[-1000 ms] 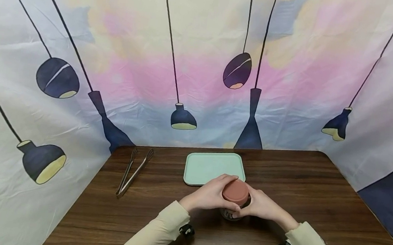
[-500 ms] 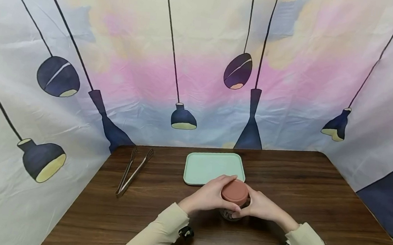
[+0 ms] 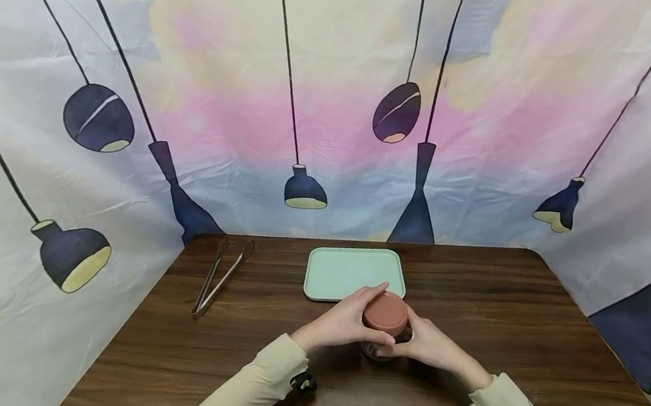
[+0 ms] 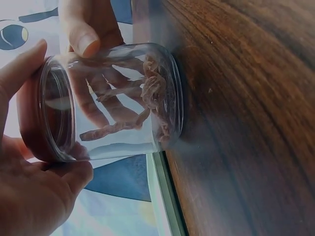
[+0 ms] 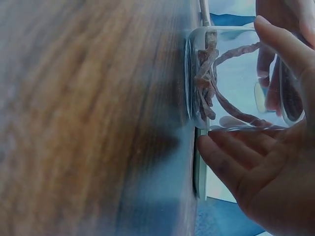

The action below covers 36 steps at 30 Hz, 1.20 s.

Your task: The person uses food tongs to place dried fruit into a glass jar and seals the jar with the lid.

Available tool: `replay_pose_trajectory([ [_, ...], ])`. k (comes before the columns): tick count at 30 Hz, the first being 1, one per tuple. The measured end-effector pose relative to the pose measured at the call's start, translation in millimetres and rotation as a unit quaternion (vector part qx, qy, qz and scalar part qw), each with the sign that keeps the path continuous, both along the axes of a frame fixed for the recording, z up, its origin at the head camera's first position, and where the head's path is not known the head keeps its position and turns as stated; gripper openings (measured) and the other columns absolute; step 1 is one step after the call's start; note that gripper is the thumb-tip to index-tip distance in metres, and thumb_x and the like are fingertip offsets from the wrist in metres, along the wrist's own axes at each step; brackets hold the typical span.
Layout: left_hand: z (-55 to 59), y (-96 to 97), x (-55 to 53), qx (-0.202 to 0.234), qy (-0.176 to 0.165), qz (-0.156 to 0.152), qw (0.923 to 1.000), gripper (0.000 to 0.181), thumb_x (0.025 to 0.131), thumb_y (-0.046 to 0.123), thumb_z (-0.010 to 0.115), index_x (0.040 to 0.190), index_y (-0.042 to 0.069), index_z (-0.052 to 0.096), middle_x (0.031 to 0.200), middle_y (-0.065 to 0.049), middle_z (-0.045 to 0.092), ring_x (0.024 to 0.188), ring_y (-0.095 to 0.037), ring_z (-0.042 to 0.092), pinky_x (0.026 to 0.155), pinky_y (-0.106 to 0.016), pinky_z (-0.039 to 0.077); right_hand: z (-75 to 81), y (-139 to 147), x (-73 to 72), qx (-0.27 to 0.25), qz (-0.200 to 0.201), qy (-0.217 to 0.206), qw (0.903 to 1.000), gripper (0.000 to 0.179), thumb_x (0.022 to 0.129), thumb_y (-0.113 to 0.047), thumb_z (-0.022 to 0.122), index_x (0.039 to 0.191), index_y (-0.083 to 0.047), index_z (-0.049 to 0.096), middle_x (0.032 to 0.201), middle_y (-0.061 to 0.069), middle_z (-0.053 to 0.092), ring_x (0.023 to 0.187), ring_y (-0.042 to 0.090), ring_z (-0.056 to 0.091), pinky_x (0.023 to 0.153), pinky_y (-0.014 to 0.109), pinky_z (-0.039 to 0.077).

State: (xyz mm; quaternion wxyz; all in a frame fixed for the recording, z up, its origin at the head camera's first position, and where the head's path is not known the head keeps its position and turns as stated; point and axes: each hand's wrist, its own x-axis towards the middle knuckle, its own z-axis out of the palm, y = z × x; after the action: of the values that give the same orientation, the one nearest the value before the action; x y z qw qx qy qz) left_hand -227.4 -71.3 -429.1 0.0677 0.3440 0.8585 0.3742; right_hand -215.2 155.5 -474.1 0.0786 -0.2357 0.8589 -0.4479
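Note:
A clear jar [image 4: 115, 145] with a reddish-brown lid [image 3: 386, 312] stands upright on the table between both hands. Thin, wrinkled brown strips [image 4: 153, 91] lie inside it, mostly at the bottom, with a couple leaning up the wall. My left hand [image 3: 343, 322] grips the lid, thumb on the near side and fingers round the far side. Lower down, my right hand [image 3: 437, 346] holds the jar's body between thumb and fingers. Seen from the right wrist, its fingers [image 5: 224, 160] curve along the glass.
Behind the jar lies a pale green tray [image 3: 354, 274] on the dark wooden table [image 3: 504, 314]. Metal tongs [image 3: 227, 277] rest at the table's left side. A cloth backdrop [image 3: 223, 99] with printed lamps rises along the back and sides.
The head view has tilted slightly, so the table and hands sit a little higher in it. Both hands keep their hold on the jar and lid, with hardly any visible movement.

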Motion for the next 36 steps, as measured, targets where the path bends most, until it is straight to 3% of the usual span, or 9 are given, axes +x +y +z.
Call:
replay_pose_trajectory([
  [14, -1.1, -8.7, 11.1, -0.003, 0.015, 0.034, 0.9993, 0.101, 0.082, 0.051, 0.081, 0.159, 0.010, 0.031, 0.144, -0.006, 0.051, 0.126, -0.015, 0.054, 0.101, -0.036, 0.047, -1.0, 4.0, 5.3, 0.000, 0.017, 0.006, 0.9998, 0.095, 0.081, -0.044, 0.084, 0.154, -0.008, 0.034, 0.141, 0.011, 0.057, 0.130, 0.032, 0.054, 0.099, 0.055, 0.045],
  [22, -1.7, -20.3, 5.5, 0.040, -0.008, 0.016, 0.9990, 0.081, 0.081, 0.046, 0.084, 0.148, 0.020, 0.047, 0.135, 0.010, 0.057, 0.122, -0.005, 0.055, 0.102, -0.031, 0.046, 3.2, 7.4, 1.7, -0.002, 0.030, 0.000, 0.9996, 0.087, 0.084, -0.038, 0.084, 0.149, -0.003, 0.039, 0.130, 0.012, 0.063, 0.116, 0.029, 0.063, 0.091, 0.049, 0.052],
  [26, -1.5, -21.9, 5.6, 0.043, -0.010, 0.013, 0.9989, 0.079, 0.082, 0.044, 0.084, 0.148, 0.020, 0.047, 0.135, 0.010, 0.057, 0.123, -0.005, 0.055, 0.103, -0.031, 0.045, 2.4, 7.2, 0.7, -0.001, 0.030, 0.001, 0.9996, 0.085, 0.083, -0.039, 0.084, 0.148, -0.004, 0.040, 0.131, 0.012, 0.063, 0.115, 0.028, 0.064, 0.092, 0.049, 0.052],
  [36, 2.7, -24.1, 10.5, 0.011, -0.012, 0.028, 0.9995, 0.094, 0.085, 0.047, 0.080, 0.157, 0.009, 0.034, 0.150, -0.004, 0.049, 0.133, -0.014, 0.051, 0.106, -0.036, 0.044, 2.6, 8.0, 0.9, -0.001, 0.033, 0.005, 0.9994, 0.085, 0.083, -0.037, 0.084, 0.148, -0.003, 0.040, 0.131, 0.014, 0.063, 0.114, 0.029, 0.064, 0.091, 0.049, 0.052],
])
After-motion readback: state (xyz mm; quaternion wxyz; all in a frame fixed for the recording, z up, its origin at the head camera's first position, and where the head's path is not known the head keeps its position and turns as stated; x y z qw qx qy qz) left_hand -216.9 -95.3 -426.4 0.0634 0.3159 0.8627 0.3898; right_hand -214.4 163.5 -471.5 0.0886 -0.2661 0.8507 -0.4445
